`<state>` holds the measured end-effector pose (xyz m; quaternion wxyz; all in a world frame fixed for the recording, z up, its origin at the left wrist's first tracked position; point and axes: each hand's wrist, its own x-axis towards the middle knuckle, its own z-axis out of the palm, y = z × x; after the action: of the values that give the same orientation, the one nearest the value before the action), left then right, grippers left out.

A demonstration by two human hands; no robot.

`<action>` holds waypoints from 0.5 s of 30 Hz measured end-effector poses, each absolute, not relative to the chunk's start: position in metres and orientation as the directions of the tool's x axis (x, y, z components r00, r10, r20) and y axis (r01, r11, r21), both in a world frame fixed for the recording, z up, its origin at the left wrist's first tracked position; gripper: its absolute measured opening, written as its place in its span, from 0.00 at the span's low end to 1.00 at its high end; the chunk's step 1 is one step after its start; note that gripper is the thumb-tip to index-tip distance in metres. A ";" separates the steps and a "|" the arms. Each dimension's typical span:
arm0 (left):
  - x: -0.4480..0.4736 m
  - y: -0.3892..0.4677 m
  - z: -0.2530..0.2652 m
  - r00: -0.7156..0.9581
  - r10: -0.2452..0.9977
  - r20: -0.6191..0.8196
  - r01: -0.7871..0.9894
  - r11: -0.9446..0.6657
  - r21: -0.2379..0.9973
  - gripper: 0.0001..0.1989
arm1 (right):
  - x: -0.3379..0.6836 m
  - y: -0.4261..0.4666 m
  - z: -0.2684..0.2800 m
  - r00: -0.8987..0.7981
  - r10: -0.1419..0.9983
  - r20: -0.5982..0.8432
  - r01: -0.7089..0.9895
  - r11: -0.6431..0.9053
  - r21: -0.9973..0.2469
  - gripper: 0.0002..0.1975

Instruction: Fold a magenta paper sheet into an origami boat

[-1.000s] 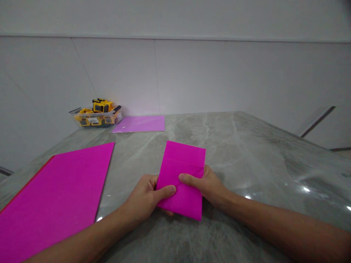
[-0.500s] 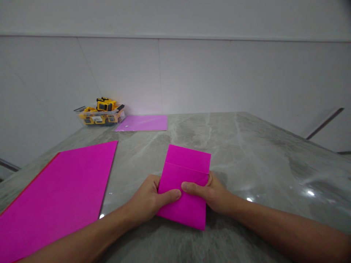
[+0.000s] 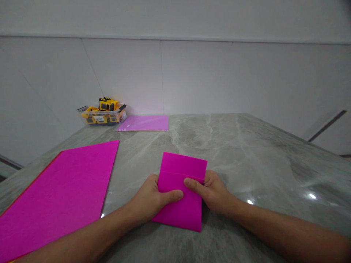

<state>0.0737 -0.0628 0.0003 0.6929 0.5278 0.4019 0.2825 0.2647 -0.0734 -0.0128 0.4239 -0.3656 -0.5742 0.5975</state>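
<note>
A folded sheet of magenta paper (image 3: 178,215) is held up over the near middle of the table, slightly tilted. Its upper strip extends beyond a horizontal edge where the front layer ends. My left hand (image 3: 153,197) grips the left side, thumb flat across the front and fingers hidden behind. On the right side my right hand (image 3: 212,191) pinches it, its thumb lying just below that edge and close to the left thumb's tip. The other right fingers are mostly behind the paper.
A stack of large magenta sheets (image 3: 68,186) with a red edge lies at the left. Behind it stand a clear plastic box (image 3: 105,118) holding yellow toy trucks (image 3: 108,105) and a flat lilac pack (image 3: 145,123). The grey marbled table (image 3: 233,146) meets a white wall.
The folded paper has shifted a little left and toward me in both hands. My right thumb has slid up toward the front layer's edge.
</note>
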 end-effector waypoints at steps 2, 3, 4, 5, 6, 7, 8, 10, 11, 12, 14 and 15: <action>0.074 -0.063 0.000 0.523 0.812 -0.259 0.006 0.300 0.954 0.17 | 0.265 -0.073 -0.013 -0.402 0.914 0.053 -0.091 0.018 -0.996 0.19; 0.074 -0.063 0.000 0.525 0.810 -0.260 -0.002 0.307 0.952 0.17 | 0.265 -0.073 -0.013 -0.415 0.908 0.054 -0.097 0.015 -0.995 0.19; 0.073 -0.063 0.001 0.529 0.809 -0.258 -0.010 0.310 0.951 0.17 | 0.266 -0.073 -0.013 -0.425 0.904 0.055 -0.100 0.013 -0.995 0.19; 0.073 -0.063 0.002 0.531 0.808 -0.254 -0.019 0.311 0.950 0.16 | 0.266 -0.072 -0.014 -0.429 0.902 0.053 -0.098 0.012 -0.995 0.20; 0.073 -0.063 0.003 0.531 0.808 -0.254 -0.023 0.313 0.949 0.16 | 0.267 -0.072 -0.014 -0.427 0.903 0.048 -0.087 0.012 -0.996 0.21; 0.074 -0.063 0.004 0.526 0.811 -0.256 -0.026 0.316 0.949 0.16 | 0.267 -0.071 -0.014 -0.417 0.908 0.040 -0.068 0.013 -0.998 0.23; 0.074 -0.063 0.005 0.516 0.817 -0.258 -0.027 0.317 0.948 0.16 | 0.267 -0.071 -0.013 -0.401 0.916 0.031 -0.043 0.015 -0.999 0.24; 0.075 -0.064 0.006 0.495 0.828 -0.262 -0.021 0.313 0.949 0.16 | 0.267 -0.070 -0.012 -0.360 0.933 0.019 0.000 0.021 -1.000 0.27; 0.076 -0.064 0.006 0.485 0.834 -0.263 -0.015 0.309 0.951 0.15 | 0.266 -0.070 -0.011 -0.342 0.940 0.018 0.007 0.022 -1.000 0.27; 0.076 -0.064 0.006 0.478 0.838 -0.264 -0.008 0.304 0.953 0.15 | 0.266 -0.070 -0.011 -0.332 0.943 0.018 0.002 0.020 -1.000 0.26; 0.077 -0.064 0.005 0.468 0.842 -0.267 -0.002 0.303 0.953 0.15 | 0.265 -0.071 -0.011 -0.333 0.943 0.020 -0.040 0.007 -0.999 0.25; 0.077 -0.064 0.005 0.466 0.842 -0.270 -0.004 0.308 0.951 0.15 | 0.264 -0.071 -0.012 -0.342 0.940 0.018 -0.062 -0.003 -0.998 0.24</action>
<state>0.0767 -0.0640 0.0048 0.6930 0.5028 0.4166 0.3055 0.2644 -0.0709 -0.0117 0.4226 -0.3881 -0.5656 0.5924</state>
